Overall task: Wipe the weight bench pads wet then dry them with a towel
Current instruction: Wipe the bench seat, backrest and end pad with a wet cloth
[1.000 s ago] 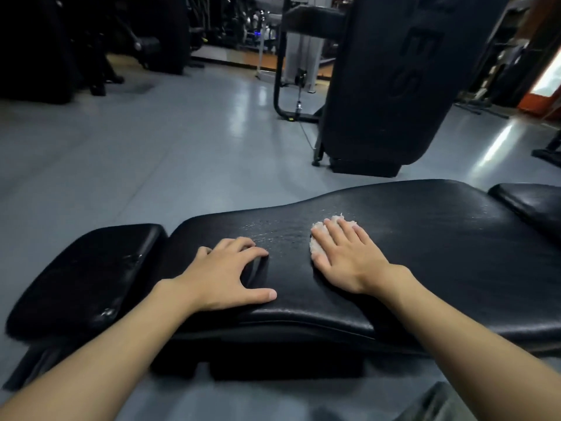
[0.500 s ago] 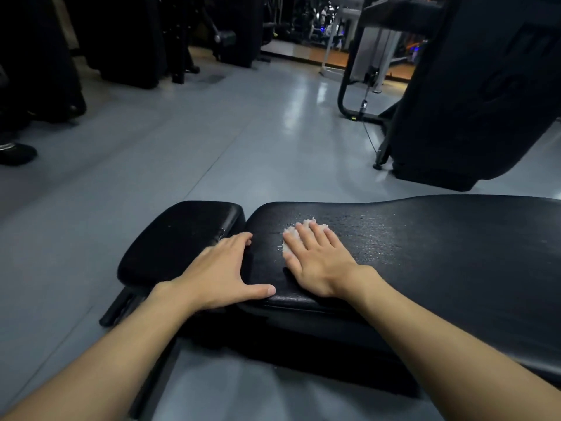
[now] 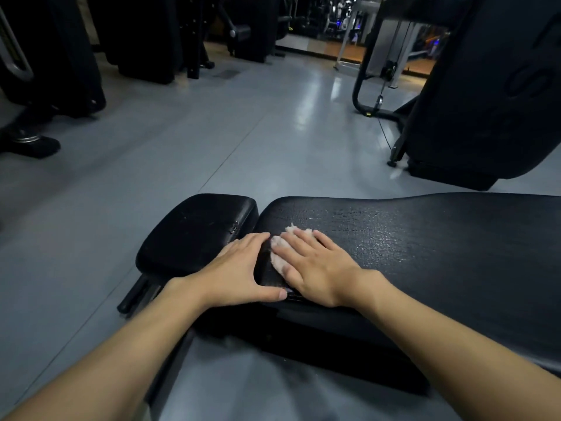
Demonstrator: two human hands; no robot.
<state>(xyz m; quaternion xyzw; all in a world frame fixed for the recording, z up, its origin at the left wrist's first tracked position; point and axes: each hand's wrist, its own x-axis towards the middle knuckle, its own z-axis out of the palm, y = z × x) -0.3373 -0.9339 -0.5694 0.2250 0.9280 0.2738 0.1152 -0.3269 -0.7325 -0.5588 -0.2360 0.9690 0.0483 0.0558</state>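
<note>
The long black bench pad (image 3: 425,238) runs from centre to the right edge, its surface streaked with wet marks. A shorter black pad (image 3: 197,229) adjoins it on the left. My right hand (image 3: 315,265) lies flat on a small white cloth (image 3: 279,253) at the long pad's left end; only the cloth's edges show past the fingers. My left hand (image 3: 239,271) rests spread across the gap between the two pads, fingers on the short pad's near corner, thumb on the long pad's front edge, holding nothing.
Grey gym floor (image 3: 212,132) stretches ahead. A large black machine (image 3: 485,101) with a curved tube frame (image 3: 361,95) stands at the back right. More dark machines (image 3: 136,34) line the back left, with a foot plate (image 3: 30,144) at the left edge.
My right hand has slid the cloth leftward along the long pad to its left end, close to my left hand. The view has swung left, and the short pad now sits near centre.
</note>
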